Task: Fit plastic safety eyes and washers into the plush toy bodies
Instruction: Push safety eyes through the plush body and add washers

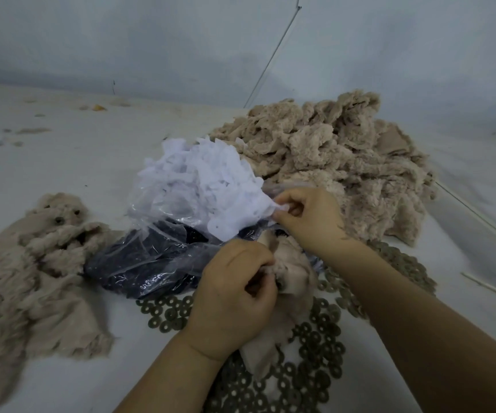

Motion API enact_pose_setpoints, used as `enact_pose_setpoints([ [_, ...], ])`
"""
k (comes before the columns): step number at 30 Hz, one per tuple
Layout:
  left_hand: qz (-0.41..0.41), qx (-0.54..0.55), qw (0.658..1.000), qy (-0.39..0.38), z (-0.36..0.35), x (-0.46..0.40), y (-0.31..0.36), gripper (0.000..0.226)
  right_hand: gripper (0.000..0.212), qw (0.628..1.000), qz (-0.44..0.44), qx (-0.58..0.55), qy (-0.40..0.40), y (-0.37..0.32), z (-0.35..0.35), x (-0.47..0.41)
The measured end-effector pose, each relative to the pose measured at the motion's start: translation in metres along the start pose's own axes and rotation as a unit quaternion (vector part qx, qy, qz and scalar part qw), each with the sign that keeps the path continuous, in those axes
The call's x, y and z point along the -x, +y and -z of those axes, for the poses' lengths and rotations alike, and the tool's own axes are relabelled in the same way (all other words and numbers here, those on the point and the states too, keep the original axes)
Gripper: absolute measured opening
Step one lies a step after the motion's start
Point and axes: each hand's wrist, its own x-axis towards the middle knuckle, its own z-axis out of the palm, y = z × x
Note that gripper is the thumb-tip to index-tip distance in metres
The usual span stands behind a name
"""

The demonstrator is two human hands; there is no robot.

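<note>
A beige plush body (288,272) is being gripped by the curled fingers of the left hand (235,296), low at centre over the worktop (76,162). A white fabric piece (282,207) is being pinched by the right hand (306,216) at the edge of one clear bag of white pieces (199,180). One bag of dark eyes (151,263) is lying beneath it. Two plush heaps are being kept: a small one (32,263) left, a large one (330,162) behind. Ring washers (315,338), too many to count, are lying scattered. The held body's long axis is running from near to far.

Table (62,162) (white): plush bodies (330,156), washers (315,332).
</note>
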Motion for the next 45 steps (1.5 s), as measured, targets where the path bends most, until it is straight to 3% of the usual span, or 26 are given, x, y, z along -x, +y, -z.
enact_pose_setpoints([
  [4,-0.021,-0.031,0.999,0.017,-0.003,-0.005,0.001,0.011,0.003,0.999,0.001,-0.001,0.052,0.003,0.007,0.016],
  [10,-0.004,-0.036,0.997,-0.069,-0.012,-0.010,-0.002,0.016,0.022,0.997,-0.019,-0.031,0.067,0.006,0.016,0.041],
  [13,0.029,-0.035,0.995,-0.089,-0.015,-0.012,-0.006,0.021,0.015,0.996,-0.032,-0.020,0.075,0.011,0.024,0.051],
  [16,0.039,-0.039,0.994,-0.096,-0.017,-0.010,-0.010,0.022,0.011,0.996,-0.050,0.011,0.067,0.017,0.030,0.062],
  [22,0.024,-0.063,0.992,-0.107,-0.015,-0.009,-0.008,0.017,0.029,0.995,-0.093,-0.029,0.019,0.022,0.033,0.074],
  [25,-0.038,-0.056,0.991,-0.115,-0.018,-0.011,0.000,0.017,0.017,0.994,-0.103,-0.043,0.005,0.016,0.030,0.069],
  [30,-0.019,-0.018,0.994,-0.110,-0.021,-0.021,0.006,0.017,0.014,0.991,-0.105,-0.078,-0.014,0.002,0.026,0.050],
  [33,-0.012,-0.027,0.991,-0.133,-0.022,-0.027,0.003,0.015,0.005,0.995,-0.093,-0.038,-0.014,0.003,0.016,0.041],
  [35,-0.014,-0.038,0.989,-0.145,-0.022,-0.031,0.000,0.014,0.011,0.994,-0.104,-0.030,0.013,0.006,0.012,0.037],
  [39,-0.027,-0.039,0.987,-0.152,-0.018,-0.040,-0.003,0.013,0.045,0.996,-0.077,0.022,0.039,0.009,0.008,0.036],
  [41,-0.024,-0.038,0.987,-0.153,-0.017,-0.043,-0.003,0.012,0.043,0.997,-0.066,0.020,0.022,0.008,0.006,0.030],
  [45,-0.025,-0.068,0.982,-0.176,-0.015,-0.049,-0.004,0.011,0.019,0.988,-0.106,0.074,-0.084,0.001,0.005,0.020],
])
